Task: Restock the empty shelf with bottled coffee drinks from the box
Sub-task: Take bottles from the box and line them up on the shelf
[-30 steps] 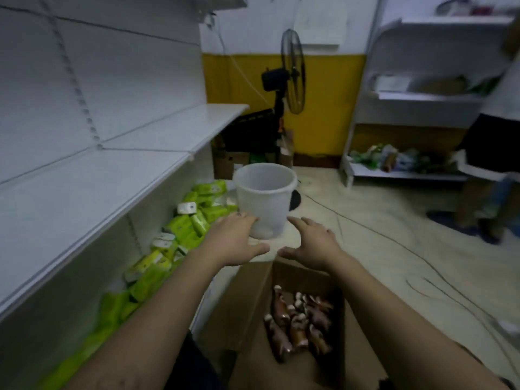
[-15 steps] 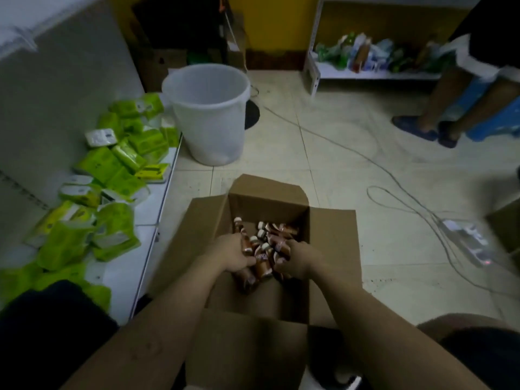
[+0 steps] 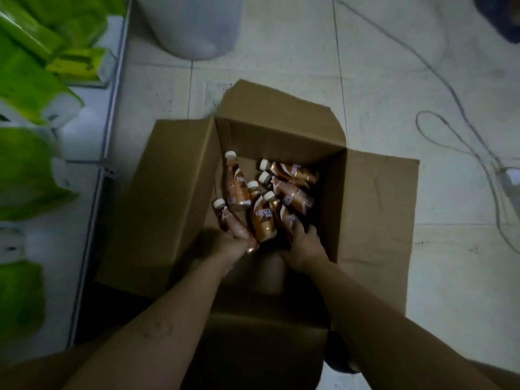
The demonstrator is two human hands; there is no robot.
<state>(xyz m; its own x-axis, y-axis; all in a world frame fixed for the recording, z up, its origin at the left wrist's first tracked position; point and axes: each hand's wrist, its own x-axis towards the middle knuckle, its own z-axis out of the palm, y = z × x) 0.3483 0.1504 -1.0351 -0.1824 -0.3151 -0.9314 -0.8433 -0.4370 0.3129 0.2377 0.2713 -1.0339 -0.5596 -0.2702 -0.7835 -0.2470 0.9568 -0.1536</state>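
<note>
An open cardboard box [image 3: 174, 198] stands on the floor below me with its flaps spread. Several brown bottled coffee drinks [image 3: 236, 187] with white caps lie loose inside it. My left hand [image 3: 228, 244] is down in the box, closed around the base of one or two bottles [image 3: 235, 225]. My right hand [image 3: 302, 244] is beside it, gripping the bottom of another bottle [image 3: 284, 215]. The shelf above is out of view.
A low white shelf [image 3: 84, 139] at the left carries green packets [image 3: 25, 88]. A white plastic bucket [image 3: 191, 26] stands beyond the box. A grey cable [image 3: 461, 130] loops over the tiled floor at the right toward a power strip [image 3: 510, 178].
My view has dropped from the shelf to straight down over the box. Both hands went from above the box into it and closed on bottles.
</note>
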